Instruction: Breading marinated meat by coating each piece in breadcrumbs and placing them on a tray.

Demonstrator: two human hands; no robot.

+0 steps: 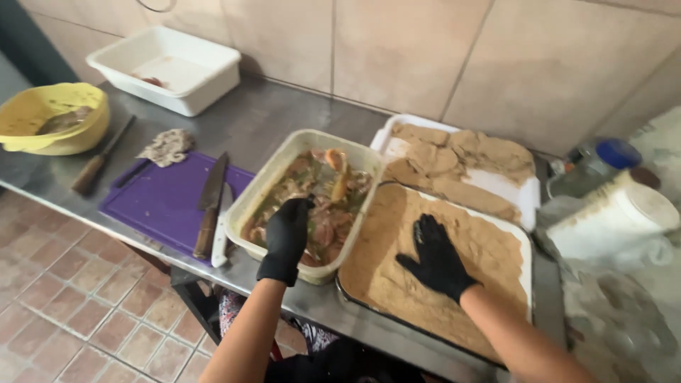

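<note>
My left hand (286, 237), in a black glove, reaches into a cream tub (268, 181) of marinated meat pieces in greenish sauce, fingers curled down among the pieces; whether it grips one I cannot tell. My right hand (435, 259), also in a black glove, lies flat with fingers spread on the brown breadcrumbs filling a metal tray (526, 237). Behind that tray a white tray (397, 128) holds several breaded cutlets.
A purple cutting board (159, 198) with a wooden-handled knife (210, 206) lies left of the tub. Another knife (98, 167), a rag (167, 147), a yellow colander (50, 117) and a white bin (170, 67) sit farther left. White container (613, 216) stands right.
</note>
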